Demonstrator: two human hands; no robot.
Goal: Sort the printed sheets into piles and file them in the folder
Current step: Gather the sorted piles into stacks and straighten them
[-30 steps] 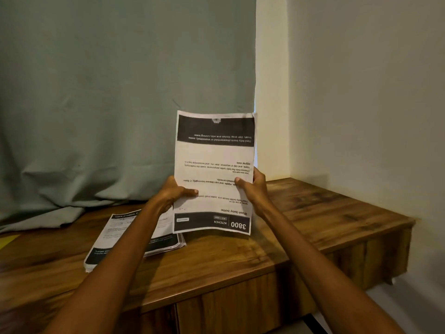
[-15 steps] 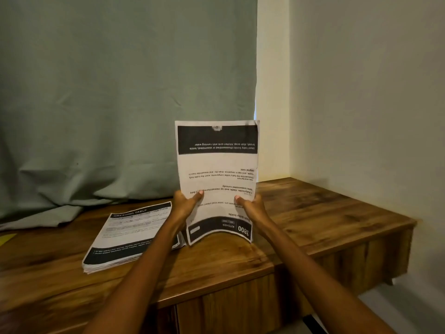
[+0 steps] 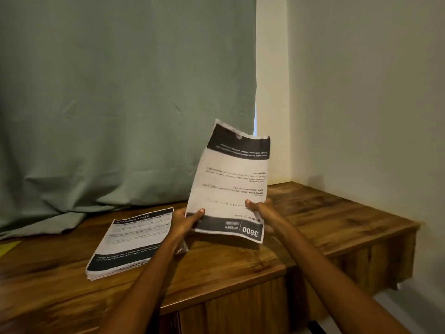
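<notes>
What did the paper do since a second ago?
The sheet held by both hands, which stood straight before, now leans to the right with its top edge curling. The left hand has slid down to its bottom left corner; the right hand still holds the right edge. The pile of sheets stays put on the wooden table.
</notes>
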